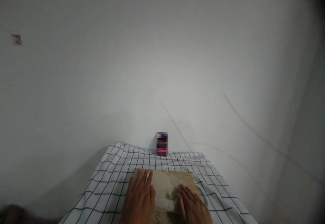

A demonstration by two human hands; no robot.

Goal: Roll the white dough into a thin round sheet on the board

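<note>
A thin sheet of pale dough point(161, 180) lies on a wooden board point(186, 177). Across its near side runs a whitish roll point(164, 204); I cannot tell whether it is rolled-up dough or a separate rod. My left hand point(140, 195) rests flat over the left side of the board, fingers stretched forward, its thumb beside the dough. On the right, my right hand point(191, 202) lies palm down with its fingers loosely extended, the thumb by the roll's right end. What is under both palms is hidden.
A black-and-white checked cloth point(111, 173) covers the table, with creases around the board. At the back edge stands a small dark pixelated box-like object point(162, 144) against the white wall point(162, 65). A dark shape point(17, 214) shows at lower left.
</note>
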